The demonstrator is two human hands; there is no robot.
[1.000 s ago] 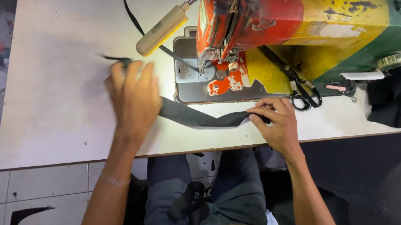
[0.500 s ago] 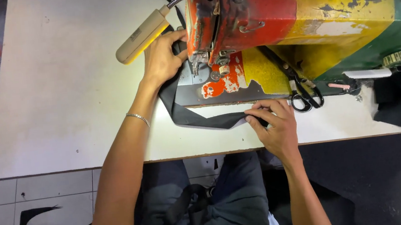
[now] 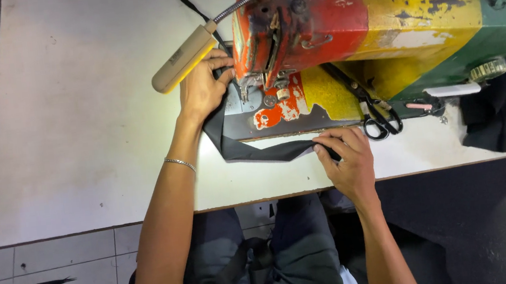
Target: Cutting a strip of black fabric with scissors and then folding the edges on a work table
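The left hand point(image 3: 202, 91) is reaching up to the needle area, its fingers curled and pressing the black fabric strip point(image 3: 254, 151) against the machine bed just left of the presser foot point(image 3: 249, 85); whether the fingertips are pinching the cloth or only pushing it flat cannot be told. The right hand point(image 3: 346, 160) is lying at the lower centre of the frame, fingers together and flat, pinning the strip's other end to the white table point(image 3: 89, 134) near its front edge.

The table is filling most of the frame. The sewing machine point(image 3: 366, 30), chipped in red, yellow and green, is sitting across the upper right. The strip is running from under the machine head down and rightward to the right hand. A cream gooseneck lamp point(image 3: 185, 58) is hanging just above the left hand. Black scissors point(image 3: 379, 119) are lying right of the right hand, and a heap of dark cloth point(image 3: 500, 113) is resting at the far right edge.

By the look of it, the strip is being fed to the needle. The next move is calling for both hands holding the cloth taut and straight, fingers kept off the needle's path.
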